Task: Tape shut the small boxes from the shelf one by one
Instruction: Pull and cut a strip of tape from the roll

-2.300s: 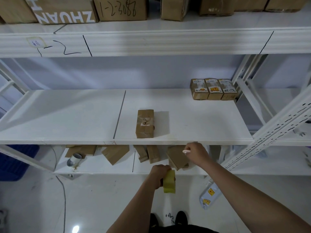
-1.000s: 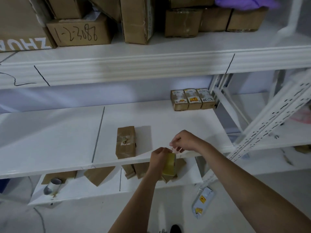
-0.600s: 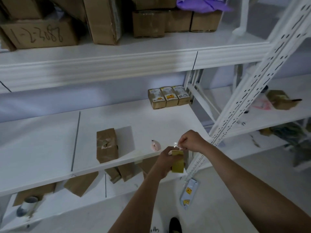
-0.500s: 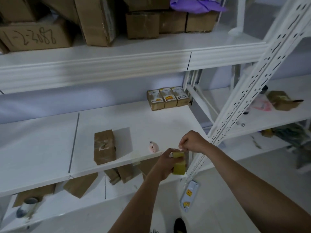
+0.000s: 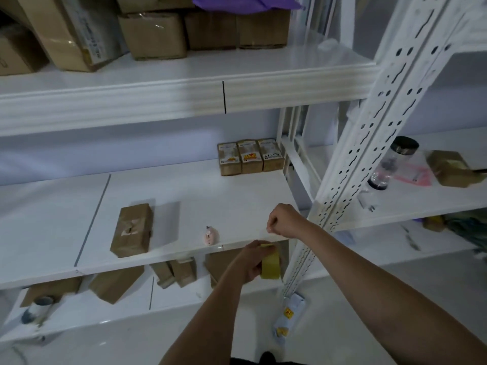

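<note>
Small boxes (image 5: 251, 156): three at back, one box (image 5: 131, 229) forward.

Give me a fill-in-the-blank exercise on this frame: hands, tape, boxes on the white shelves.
1. The yellowish roll of packing tape is gripped by the ___ hand.
2. The right hand pinches the tape's free end above the roll, at the front edge of the ___ shelf.
3. At the back of that shelf stand ___ small labelled cardboard boxes side by side.
4. The small pink object lies to the ___ of the lone brown cardboard box.

Missing words: left; middle; three; right
</note>
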{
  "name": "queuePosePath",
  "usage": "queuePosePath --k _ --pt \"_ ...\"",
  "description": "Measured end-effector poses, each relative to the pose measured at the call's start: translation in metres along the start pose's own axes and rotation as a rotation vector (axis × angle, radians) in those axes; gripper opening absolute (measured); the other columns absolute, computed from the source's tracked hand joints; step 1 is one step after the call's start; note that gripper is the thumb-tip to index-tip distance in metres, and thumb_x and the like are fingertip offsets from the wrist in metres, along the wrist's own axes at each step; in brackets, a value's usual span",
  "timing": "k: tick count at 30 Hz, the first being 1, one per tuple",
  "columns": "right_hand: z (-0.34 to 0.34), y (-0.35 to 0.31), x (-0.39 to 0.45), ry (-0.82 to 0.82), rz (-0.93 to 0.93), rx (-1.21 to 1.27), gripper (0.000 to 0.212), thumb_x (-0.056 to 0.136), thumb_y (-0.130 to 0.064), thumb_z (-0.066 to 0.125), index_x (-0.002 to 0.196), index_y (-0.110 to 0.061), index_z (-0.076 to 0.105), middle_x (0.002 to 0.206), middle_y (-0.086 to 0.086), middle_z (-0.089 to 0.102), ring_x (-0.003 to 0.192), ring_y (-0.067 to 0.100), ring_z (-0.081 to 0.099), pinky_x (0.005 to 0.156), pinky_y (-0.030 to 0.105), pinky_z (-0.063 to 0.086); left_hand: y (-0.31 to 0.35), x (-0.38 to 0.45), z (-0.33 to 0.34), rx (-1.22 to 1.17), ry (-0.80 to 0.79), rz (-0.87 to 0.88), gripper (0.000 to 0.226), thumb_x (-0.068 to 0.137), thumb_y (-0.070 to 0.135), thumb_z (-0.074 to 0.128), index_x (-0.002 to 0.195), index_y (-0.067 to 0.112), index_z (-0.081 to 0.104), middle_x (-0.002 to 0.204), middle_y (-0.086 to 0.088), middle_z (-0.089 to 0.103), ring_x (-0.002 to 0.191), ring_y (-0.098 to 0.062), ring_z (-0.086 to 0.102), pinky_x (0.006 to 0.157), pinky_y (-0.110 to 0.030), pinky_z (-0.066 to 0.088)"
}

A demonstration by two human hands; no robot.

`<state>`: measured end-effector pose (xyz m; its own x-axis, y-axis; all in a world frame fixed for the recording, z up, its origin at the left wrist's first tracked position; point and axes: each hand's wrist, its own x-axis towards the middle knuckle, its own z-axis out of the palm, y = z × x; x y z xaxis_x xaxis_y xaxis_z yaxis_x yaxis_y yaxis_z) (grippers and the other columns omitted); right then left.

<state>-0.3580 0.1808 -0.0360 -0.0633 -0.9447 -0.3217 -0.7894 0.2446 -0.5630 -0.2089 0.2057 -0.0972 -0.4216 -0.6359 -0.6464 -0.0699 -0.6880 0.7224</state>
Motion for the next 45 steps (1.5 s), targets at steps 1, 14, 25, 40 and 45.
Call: queuePosePath --k 1,14,25,40,45 --pt "0.0 0.003 0.003 -0.003 0.0 0.0 0.008 0.085 -0.002 0.073 0.085 -0.005 0.08 0.088 0.009 0.076 0.068 0.005 0.063 0.056 0.007 0.041 0.0 0.002 0.003 -0.01 0.02 0.009 0.031 0.093 0.007 0.069 0.122 0.002 0.058 0.102 -0.026 0.071 0.085 -0.034 0.072 0.079 -0.045 0.061" --pt "0.022 0.023 0.034 0.009 0.081 0.009 0.026 0.088 -0.012 0.075 0.112 -0.007 0.065 0.117 0.014 0.066 0.104 0.027 0.066 0.087 0.029 0.052 -0.002 0.032 0.003 -0.117 0.278 -0.034 0.023 0.099 0.02 0.063 0.112 0.005 0.05 0.098 -0.019 0.064 0.066 -0.029 0.073 0.061 -0.045 0.062" --pt "0.042 0.021 0.051 0.081 0.1 -0.02 0.026 0.085 -0.015 0.08 0.105 -0.004 0.069 0.107 0.012 0.069 0.097 0.024 0.066 0.083 0.03 0.054 -0.012 0.05 -0.004 0.209 0.369 0.092 0.019 0.1 0.021 0.056 0.106 0.023 0.038 0.081 -0.013 0.055 0.061 -0.023 0.051 0.047 -0.026 0.04" --pt "0.045 0.028 0.064 0.091 0.12 -0.068 0.012 0.085 -0.004 0.074 0.097 -0.005 0.071 0.101 0.011 0.071 0.092 0.022 0.067 0.073 0.023 0.048 -0.005 0.055 -0.003 0.159 0.286 0.093 0.015 0.102 0.015 0.052 0.111 0.026 0.05 0.113 -0.031 0.063 0.091 -0.043 0.068 0.072 -0.047 0.055" --pt "0.047 0.03 0.067 0.097 0.129 -0.057 0.015 0.085 -0.009 0.078 0.097 -0.005 0.07 0.1 0.011 0.071 0.086 0.019 0.064 0.07 0.022 0.045 -0.005 0.055 -0.002 0.149 0.285 0.069 0.015 0.102 0.014 0.05 0.112 0.026 0.048 0.115 -0.03 0.063 0.104 -0.051 0.065 0.082 -0.056 0.056"
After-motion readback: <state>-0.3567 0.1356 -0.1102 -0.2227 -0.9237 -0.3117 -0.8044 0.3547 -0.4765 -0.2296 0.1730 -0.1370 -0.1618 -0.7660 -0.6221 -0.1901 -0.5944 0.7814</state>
